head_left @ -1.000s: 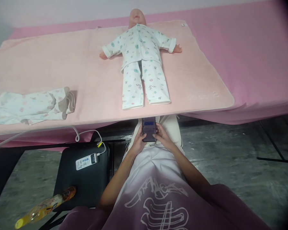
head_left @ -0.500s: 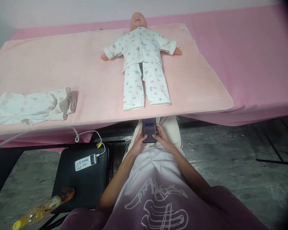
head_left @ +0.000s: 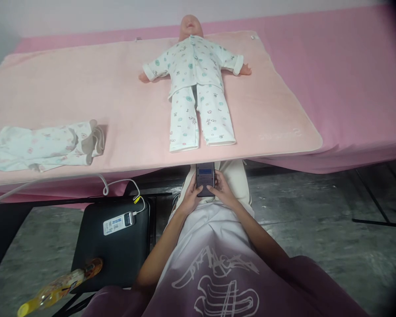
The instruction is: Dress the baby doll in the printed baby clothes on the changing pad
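Note:
A smartphone (head_left: 205, 178) with a lit screen rests over my lap, its top end just under the table edge. My left hand (head_left: 190, 197) is closed around its left side, the thumb on the lower screen. From the other side my right hand (head_left: 225, 192) grips it too, with its thumb over the lower right of the screen. Beyond the phone, a baby doll (head_left: 190, 27) lies on its back with arms spread. It wears a white patterned top (head_left: 195, 64) and matching trousers (head_left: 214, 114). Neither hand touches the doll.
A pink mat (head_left: 119, 97) covers part of the table with its pink cloth (head_left: 343, 79). Folded baby clothes (head_left: 46, 145) lie at the left. Beside me, a black stool (head_left: 119, 255) carries a power bank (head_left: 119, 223) with a white cable (head_left: 125, 181) and a yellow-capped bottle (head_left: 59, 288).
My right thumb has shifted slightly left over the phone's screen. Both hands stay on the phone, and the doll and clothes have not moved.

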Demonstrator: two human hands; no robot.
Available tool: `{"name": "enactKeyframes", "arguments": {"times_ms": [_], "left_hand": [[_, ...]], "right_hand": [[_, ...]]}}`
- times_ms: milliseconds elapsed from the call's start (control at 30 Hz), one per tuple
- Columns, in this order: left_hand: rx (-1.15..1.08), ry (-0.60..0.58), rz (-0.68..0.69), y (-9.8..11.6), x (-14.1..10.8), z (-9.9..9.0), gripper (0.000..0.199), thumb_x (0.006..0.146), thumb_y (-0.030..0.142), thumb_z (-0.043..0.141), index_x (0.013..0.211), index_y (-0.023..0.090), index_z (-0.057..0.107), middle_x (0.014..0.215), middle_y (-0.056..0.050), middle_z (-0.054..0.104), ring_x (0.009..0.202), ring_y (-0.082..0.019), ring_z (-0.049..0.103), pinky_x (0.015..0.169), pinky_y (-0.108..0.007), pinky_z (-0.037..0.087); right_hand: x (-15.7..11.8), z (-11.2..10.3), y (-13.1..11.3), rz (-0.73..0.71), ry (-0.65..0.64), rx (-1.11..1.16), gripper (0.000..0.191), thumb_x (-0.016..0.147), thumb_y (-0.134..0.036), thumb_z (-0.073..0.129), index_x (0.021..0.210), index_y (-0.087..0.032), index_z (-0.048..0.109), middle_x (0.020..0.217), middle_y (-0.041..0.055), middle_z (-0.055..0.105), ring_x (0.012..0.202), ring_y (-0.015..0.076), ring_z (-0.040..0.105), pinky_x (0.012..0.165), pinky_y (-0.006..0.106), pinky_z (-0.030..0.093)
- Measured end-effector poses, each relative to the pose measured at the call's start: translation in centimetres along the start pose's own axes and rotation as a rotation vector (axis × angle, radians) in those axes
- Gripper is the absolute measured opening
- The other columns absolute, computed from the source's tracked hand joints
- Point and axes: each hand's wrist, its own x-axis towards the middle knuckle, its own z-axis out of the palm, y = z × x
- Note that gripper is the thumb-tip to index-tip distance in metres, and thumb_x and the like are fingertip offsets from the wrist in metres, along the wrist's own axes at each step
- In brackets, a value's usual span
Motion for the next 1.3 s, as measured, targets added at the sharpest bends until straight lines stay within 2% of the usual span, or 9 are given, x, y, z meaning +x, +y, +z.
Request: {"name": "enactKeyframes", "arguments": {"times_ms": [100, 267, 533, 700, 933, 1100, 1300], "left_hand": [[0.001, 0.001, 0.002, 0.0, 0.1, 0.0, 0.108, 0.09, 0.042, 0.101, 0.184, 0.036, 0.048, 0.187, -0.011, 0.051, 0.179, -0.039, 0.042, 0.147, -0.056, 0.039], [-0.019, -0.001, -0.01, 0.0, 0.1, -0.1, 0.105, 0.09, 0.039, 0.1, 0.183, 0.037, 0.051, 0.185, -0.01, 0.054, 0.177, -0.039, 0.044, 0.146, -0.057, 0.04], [-0.024, 0.011, -0.003, -0.2, 0.2, -0.3, 0.103, 0.09, 0.039, 0.1, 0.181, 0.037, 0.052, 0.184, -0.011, 0.055, 0.176, -0.039, 0.046, 0.146, -0.059, 0.038], [-0.033, -0.019, -0.022, 0.0, 0.2, -0.1, 0.107, 0.09, 0.038, 0.1, 0.184, 0.035, 0.048, 0.181, -0.013, 0.058, 0.174, -0.039, 0.049, 0.146, -0.059, 0.038], [-0.027, -0.008, -0.038, 0.5, -0.1, 0.3, 0.113, 0.089, 0.039, 0.102, 0.186, 0.038, 0.044, 0.188, -0.01, 0.049, 0.176, -0.04, 0.046, 0.146, -0.056, 0.04], [-0.024, 0.008, -0.022, 0.2, -0.1, 0.4, 0.11, 0.091, 0.041, 0.1, 0.186, 0.036, 0.045, 0.188, -0.01, 0.05, 0.176, -0.039, 0.046, 0.146, -0.056, 0.04], [-0.059, -0.015, -0.034, 0.3, 0.1, 0.2, 0.11, 0.089, 0.035, 0.099, 0.185, 0.035, 0.046, 0.183, -0.011, 0.056, 0.176, -0.039, 0.047, 0.146, -0.057, 0.038]], "right_hand": [[0.0, 0.1, 0.1, -0.006, 0.007, -0.007, 0.086, 0.098, -0.069, 0.086, 0.166, -0.032, 0.049, 0.146, 0.0117, 0.07, 0.127, 0.0287, 0.07, 0.118, 0.047, 0.057], [0.0, -0.2, 0.5, -0.01, -0.003, 0.025, 0.084, 0.101, -0.067, 0.084, 0.169, -0.035, 0.048, 0.152, 0.0114, 0.068, 0.132, 0.0294, 0.068, 0.123, 0.048, 0.056], [0.2, -1.5, 0.6, -0.002, -0.096, 0.01, 0.09, 0.099, -0.067, 0.086, 0.173, -0.033, 0.049, 0.154, 0.0123, 0.069, 0.13, 0.0281, 0.069, 0.124, 0.048, 0.056], [0.2, -1.2, 0.6, -0.013, -0.047, 0.001, 0.087, 0.099, -0.07, 0.085, 0.17, -0.033, 0.05, 0.149, 0.0123, 0.07, 0.126, 0.0278, 0.07, 0.116, 0.045, 0.06], [0.7, 0.4, 1.0, -0.032, 0.094, -0.045, 0.081, 0.099, -0.072, 0.086, 0.159, -0.029, 0.053, 0.135, 0.0108, 0.073, 0.116, 0.0259, 0.071, 0.104, 0.041, 0.061], [0.5, 0.0, 1.1, -0.026, 0.051, -0.018, 0.075, 0.103, -0.07, 0.082, 0.16, -0.032, 0.051, 0.137, 0.0099, 0.072, 0.117, 0.0265, 0.07, 0.106, 0.042, 0.061], [0.5, -0.1, 1.3, -0.031, 0.034, -0.024, 0.081, 0.098, -0.066, 0.089, 0.161, -0.033, 0.049, 0.138, 0.0094, 0.071, 0.115, 0.0255, 0.07, 0.107, 0.042, 0.061]]}}
